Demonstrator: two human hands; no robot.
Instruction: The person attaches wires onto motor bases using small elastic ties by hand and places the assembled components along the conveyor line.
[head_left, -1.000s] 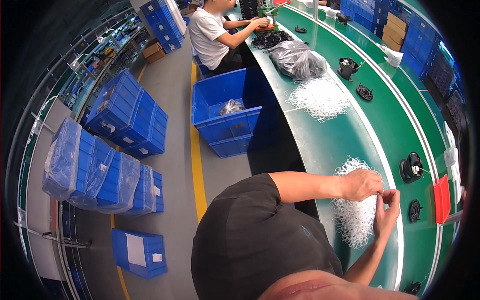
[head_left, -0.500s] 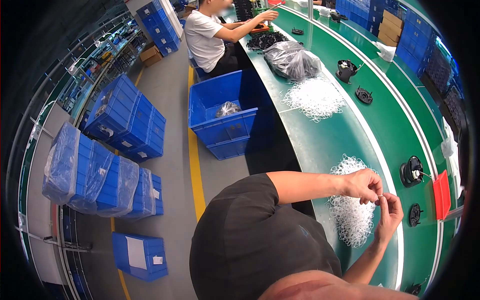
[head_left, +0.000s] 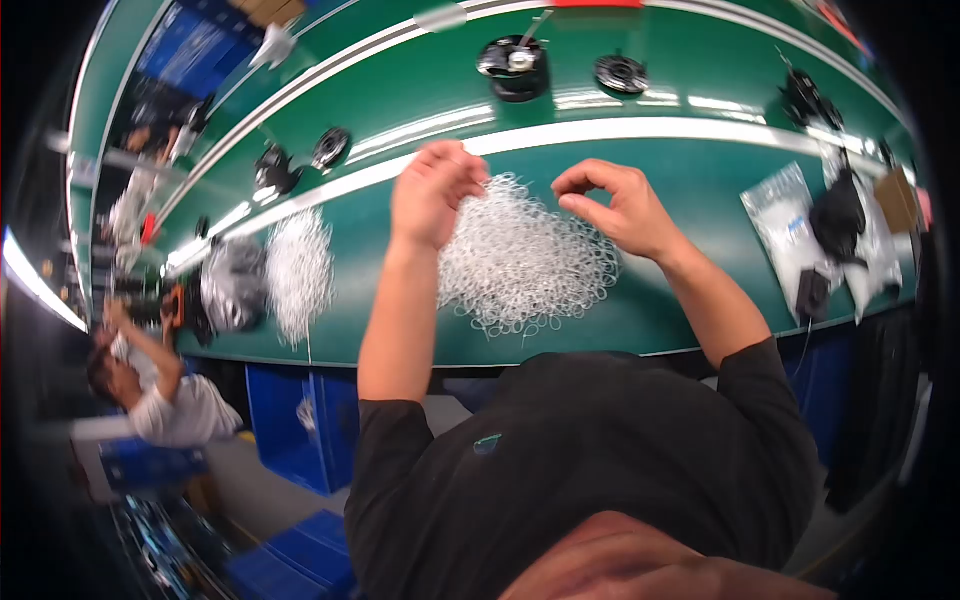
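Observation:
A large pile of thin white rings (head_left: 530,265) lies on the green worktable in front of me. My left hand (head_left: 437,195) is raised over the pile's left edge, somewhat blurred. Its fingers are curled together, and whatever they may hold is too small to make out. Above the pile's right side is my right hand (head_left: 622,205), its thumb and forefinger curved toward each other with a small gap at the tips. Nothing shows between them. The two hands are apart.
Black round parts (head_left: 515,70) and a flat black disc (head_left: 622,74) sit on the green belt beyond. Left are a smaller white ring pile (head_left: 300,275), a grey plastic bag (head_left: 233,285) and a seated person (head_left: 185,405). Clear bags (head_left: 785,225) lie right.
My view has swung round to face the table squarely. My hands, fingertips together before, have separated to either side of the ring pile.

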